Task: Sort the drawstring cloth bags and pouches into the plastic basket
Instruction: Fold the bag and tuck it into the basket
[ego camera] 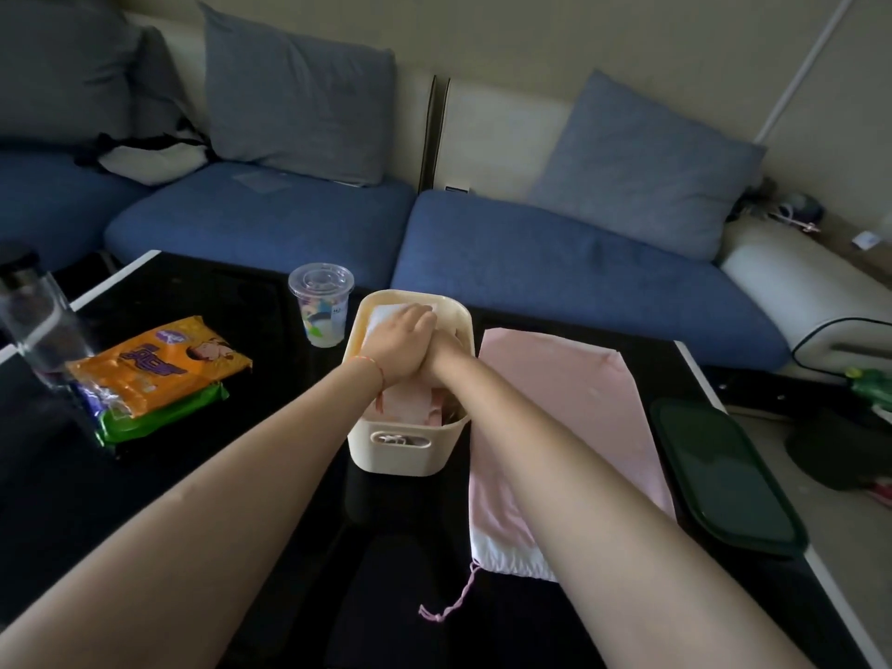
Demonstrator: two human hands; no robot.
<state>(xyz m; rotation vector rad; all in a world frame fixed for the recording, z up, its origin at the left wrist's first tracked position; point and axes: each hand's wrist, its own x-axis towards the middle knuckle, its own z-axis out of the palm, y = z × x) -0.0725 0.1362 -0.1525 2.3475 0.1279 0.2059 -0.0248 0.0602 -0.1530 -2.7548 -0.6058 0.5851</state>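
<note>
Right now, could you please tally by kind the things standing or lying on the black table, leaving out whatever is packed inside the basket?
Plastic basket: 1
Pink drawstring bag: 1
Snack packets: 2, orange packet on green packet
Lidded plastic cup: 1
Clear bottle: 1
Dark green lid: 1
Total: 7

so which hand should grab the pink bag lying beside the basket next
Right, probably. The pink drawstring bag lies on the right of the basket, directly under the right forearm. The left hand presses cloth in the basket.
</note>
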